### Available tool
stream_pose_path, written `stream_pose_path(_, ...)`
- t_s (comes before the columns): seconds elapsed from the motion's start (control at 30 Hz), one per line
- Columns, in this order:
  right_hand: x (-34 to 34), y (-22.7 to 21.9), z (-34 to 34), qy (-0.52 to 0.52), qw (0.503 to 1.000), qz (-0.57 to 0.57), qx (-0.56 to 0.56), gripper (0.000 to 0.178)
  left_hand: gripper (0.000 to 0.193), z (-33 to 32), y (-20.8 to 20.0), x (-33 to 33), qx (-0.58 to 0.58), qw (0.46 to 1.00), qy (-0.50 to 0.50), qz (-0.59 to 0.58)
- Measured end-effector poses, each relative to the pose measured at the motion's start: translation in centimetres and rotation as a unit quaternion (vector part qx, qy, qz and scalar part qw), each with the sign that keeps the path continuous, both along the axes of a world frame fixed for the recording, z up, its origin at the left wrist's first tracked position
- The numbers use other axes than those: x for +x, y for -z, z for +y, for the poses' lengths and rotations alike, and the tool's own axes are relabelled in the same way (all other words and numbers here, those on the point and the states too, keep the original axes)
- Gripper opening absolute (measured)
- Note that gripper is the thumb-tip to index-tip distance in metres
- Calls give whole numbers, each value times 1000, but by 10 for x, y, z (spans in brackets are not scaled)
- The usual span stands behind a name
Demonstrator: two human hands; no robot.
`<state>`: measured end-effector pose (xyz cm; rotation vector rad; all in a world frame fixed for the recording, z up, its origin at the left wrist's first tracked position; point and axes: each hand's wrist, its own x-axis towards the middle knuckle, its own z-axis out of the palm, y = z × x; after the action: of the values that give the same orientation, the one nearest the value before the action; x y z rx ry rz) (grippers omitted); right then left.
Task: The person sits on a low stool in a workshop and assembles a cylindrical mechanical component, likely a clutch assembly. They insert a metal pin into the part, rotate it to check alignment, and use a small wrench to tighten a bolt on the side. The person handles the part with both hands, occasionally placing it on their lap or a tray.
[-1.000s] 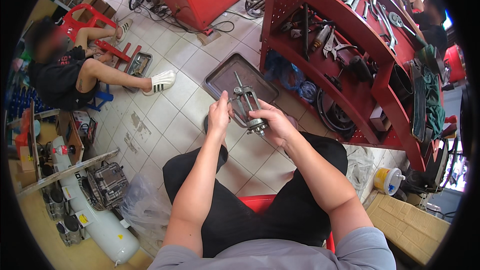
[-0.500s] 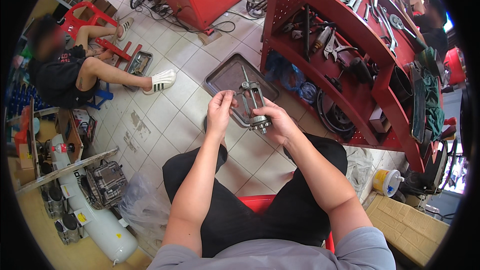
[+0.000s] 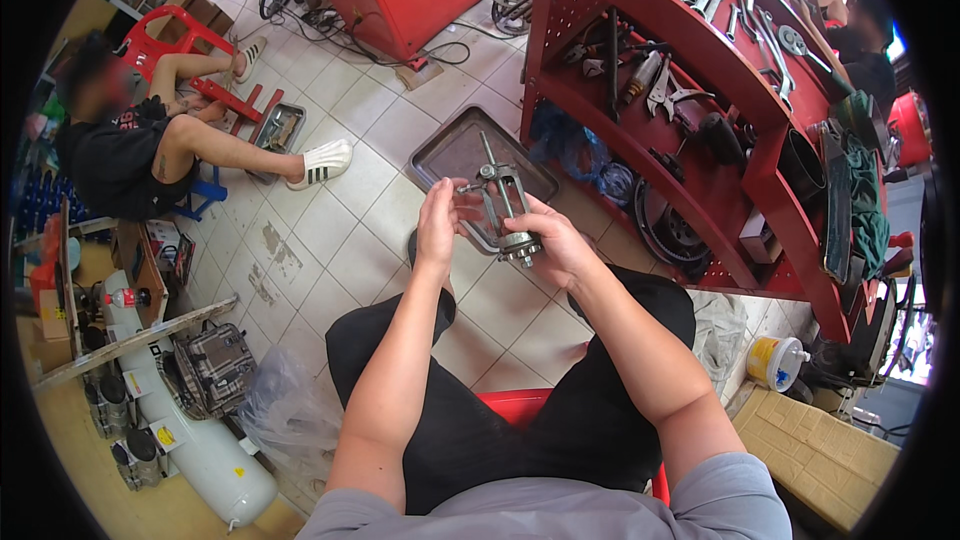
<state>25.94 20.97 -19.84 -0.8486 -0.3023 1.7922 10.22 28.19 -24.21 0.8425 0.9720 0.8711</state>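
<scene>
A metal puller (image 3: 488, 171) with a long threaded rod and several arms stands nearly upright in front of me, its rod pointing away. At its near end, a toothed metal part (image 3: 518, 243) sits between the arms. My right hand (image 3: 558, 248) is wrapped round the lower right side of the puller, thumb over the toothed part. Beside the puller's left side is my left hand (image 3: 437, 225), its fingers stretched out close to the left arm; whether they touch it is hard to see.
Below the puller, a grey metal tray (image 3: 427, 148) lies on the tiled floor. A red tool bench (image 3: 640, 175) with wrenches and pliers stands to the right. At the left sits another person (image 3: 115, 160) near a smaller tray (image 3: 283, 127). A white cylinder tank (image 3: 205, 455) lies lower left.
My left hand's fingers have straightened from a pinch at the puller's left side. My right hand keeps hold of the puller, which has barely moved.
</scene>
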Motion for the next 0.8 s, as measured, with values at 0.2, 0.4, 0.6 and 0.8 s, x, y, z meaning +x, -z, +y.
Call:
stream_pose_path(0.2, 0, 3, 0, -6, 1000, -3, 2, 46, 26, 3, 15, -3, 37, 997, 13, 72)
stream_pose_path(0.4, 0, 0, 0, -3, 1000, -19, 10, 50, 28, 1, 2, -2, 18, 1000, 4, -20)
stream_pose_path(0.6, 0, 3, 0, -7, 1000, -3, 13, 48, 32, 0, 4, -1, -11, 1000, 13, 0)
stream_pose_path(0.8, 0, 1, 0, -10, 1000, -3, 15, 48, 37, 0, 9, 0, 38, 999, 18, 20)
